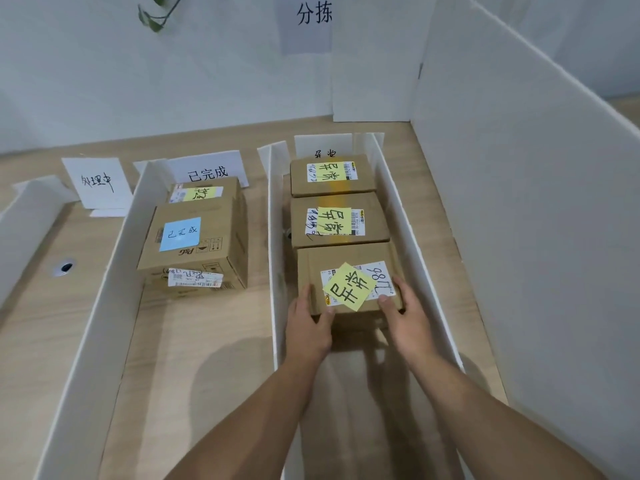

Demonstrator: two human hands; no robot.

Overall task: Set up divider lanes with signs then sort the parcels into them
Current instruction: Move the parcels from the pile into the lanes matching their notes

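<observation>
Fingers point(305, 295) of the left hand point(309, 325) curl against the left side of the near parcel point(313, 268), with the thumb wrapped over its front corner. The right hand point(408, 318) clamps the opposite side, thumb pressed on the front top edge beside a tilted yellow note point(349, 287) stuck over the shipping label. This parcel sits in the right lane, between the inner divider point(275, 237) and the outer divider point(410, 223), just in front of the middle parcel point(301, 221), which is followed by the far parcel point(301, 178); both carry yellow notes too. Whether the near parcel rests on the table point(207, 341) or is slightly raised is hard to tell, as a shadow lies under its front. A small sign point(323, 147) stands at the head of this lane, partly hidden by the far parcel. In the middle lane a parcel with a blue note point(180, 233) is stacked on a labelled parcel point(197, 284), with another parcel behind and the sign 已完成 point(207, 169) at the back. The left lane holds the handwritten sign point(97, 181), bounded by the left divider point(114, 289). A tall white panel point(519, 202) stands along the right.
</observation>
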